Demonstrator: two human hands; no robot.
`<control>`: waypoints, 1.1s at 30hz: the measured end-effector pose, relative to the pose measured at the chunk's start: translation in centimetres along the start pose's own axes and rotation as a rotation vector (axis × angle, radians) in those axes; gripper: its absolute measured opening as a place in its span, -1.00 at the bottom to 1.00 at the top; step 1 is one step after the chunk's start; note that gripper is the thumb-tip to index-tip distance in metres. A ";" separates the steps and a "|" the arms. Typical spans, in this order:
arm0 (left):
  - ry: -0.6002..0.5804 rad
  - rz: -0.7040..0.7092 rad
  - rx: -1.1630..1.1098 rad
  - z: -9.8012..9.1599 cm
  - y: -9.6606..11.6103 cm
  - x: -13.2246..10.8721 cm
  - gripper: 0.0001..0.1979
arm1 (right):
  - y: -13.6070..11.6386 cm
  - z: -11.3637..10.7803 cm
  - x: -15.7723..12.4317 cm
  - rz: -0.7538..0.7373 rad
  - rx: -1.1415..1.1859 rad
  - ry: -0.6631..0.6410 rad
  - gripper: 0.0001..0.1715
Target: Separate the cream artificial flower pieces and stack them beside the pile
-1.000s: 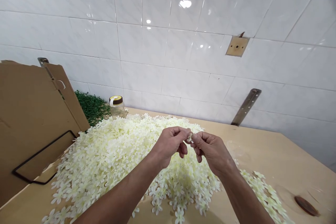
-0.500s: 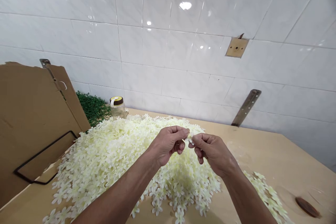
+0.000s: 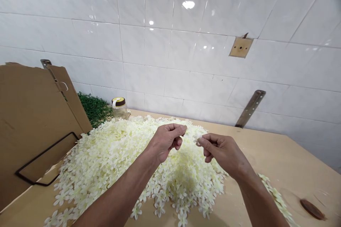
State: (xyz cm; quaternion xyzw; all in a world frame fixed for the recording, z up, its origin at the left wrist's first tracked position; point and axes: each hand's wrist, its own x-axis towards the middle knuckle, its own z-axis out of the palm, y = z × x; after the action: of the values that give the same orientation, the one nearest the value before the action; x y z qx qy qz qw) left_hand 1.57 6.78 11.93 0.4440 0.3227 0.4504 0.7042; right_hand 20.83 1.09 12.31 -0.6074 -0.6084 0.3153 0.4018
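Both my hands hover above a big heap of cream-white fabric flowers (image 3: 114,156) on a wooden table (image 3: 279,159). My left hand (image 3: 165,140) is closed in a pinch, thumb against forefinger; what it holds is too small to name. My right hand (image 3: 222,152) pinches a small white flower piece (image 3: 197,137) at its fingertips. A narrow gap separates the two hands.
A cardboard box flap (image 3: 34,113) stands at the left with a black wire frame (image 3: 45,163) leaning on it. Green artificial grass (image 3: 94,108) and a small lidded jar (image 3: 119,108) sit by the tiled wall. A dark knot (image 3: 311,208) marks the table at right.
My hands, which met at their fingertips over one flower piece, have drawn apart. The left hand moved left and slightly up, the right hand moved right, keeping a flower piece.
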 end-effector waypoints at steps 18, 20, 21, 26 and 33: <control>0.040 0.236 0.360 0.9 -1.0 -0.4 -0.80 | 0.9 1.2 0.6 -0.049 0.178 -0.078 -0.41; 0.038 0.265 0.398 1.0 -1.5 -0.4 -0.79 | 0.6 1.4 0.5 -0.075 0.260 -0.109 -0.46; 0.038 0.276 0.409 1.1 -1.7 -0.4 -0.79 | 0.6 1.5 0.4 -0.078 0.284 -0.113 -0.50; 0.046 0.325 0.436 1.1 -2.4 -0.5 -0.79 | 1.0 2.1 0.7 -0.047 0.339 0.000 -0.57; -0.021 0.218 0.313 1.7 -1.7 -0.9 -0.76 | 1.2 1.9 0.6 -0.062 0.346 0.035 -0.56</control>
State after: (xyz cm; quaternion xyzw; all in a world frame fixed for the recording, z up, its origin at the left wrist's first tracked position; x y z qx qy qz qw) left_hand 3.24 5.05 11.08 0.5851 0.3314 0.4635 0.5770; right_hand 19.73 1.96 10.42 -0.5155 -0.5565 0.3919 0.5206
